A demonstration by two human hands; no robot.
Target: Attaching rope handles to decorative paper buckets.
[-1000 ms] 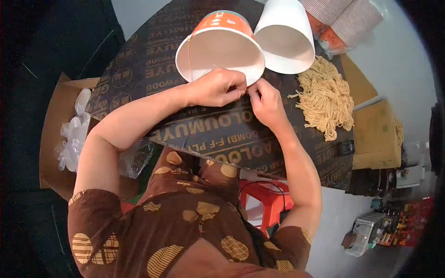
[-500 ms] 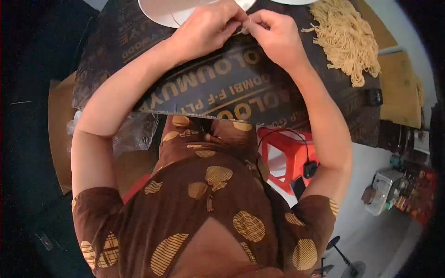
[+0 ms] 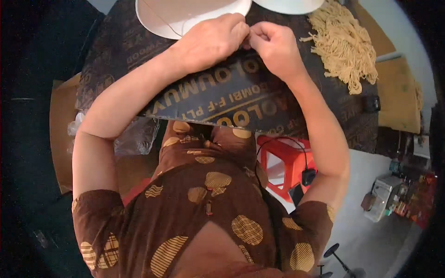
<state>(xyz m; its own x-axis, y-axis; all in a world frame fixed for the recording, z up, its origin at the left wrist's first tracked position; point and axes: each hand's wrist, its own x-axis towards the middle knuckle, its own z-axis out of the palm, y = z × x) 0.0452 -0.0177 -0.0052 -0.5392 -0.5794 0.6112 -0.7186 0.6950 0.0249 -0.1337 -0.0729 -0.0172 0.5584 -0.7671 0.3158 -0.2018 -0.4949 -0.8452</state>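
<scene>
My left hand point(image 3: 215, 42) and my right hand point(image 3: 276, 48) meet above the dark printed board tabletop point(image 3: 208, 90). Both are closed, with thumbs and fingertips pinched together. Whatever lies between the fingertips is too small and too hidden to name. Just beyond my left hand sits a white round dish point(image 3: 160, 30). A thin tan thread point(image 3: 160, 17) crosses that dish and runs down toward my left wrist. To the right of my right hand lies a heap of cream-yellow yarn strands point(image 3: 343, 46), apart from the fingers.
A second white dish point(image 3: 289, 6) stands at the far edge of view. A small black object point(image 3: 371, 104) rests near the board's right side. Below are a red plastic stool point(image 3: 285, 160) with a black cable, a cardboard box point(image 3: 65, 139) and clear plastic wrapping point(image 3: 136, 136).
My left hand has turned so that its back covers more of the fingers. Both hands remain pinched together. The view has shifted slightly, showing more of the dishes and the tan thread.
</scene>
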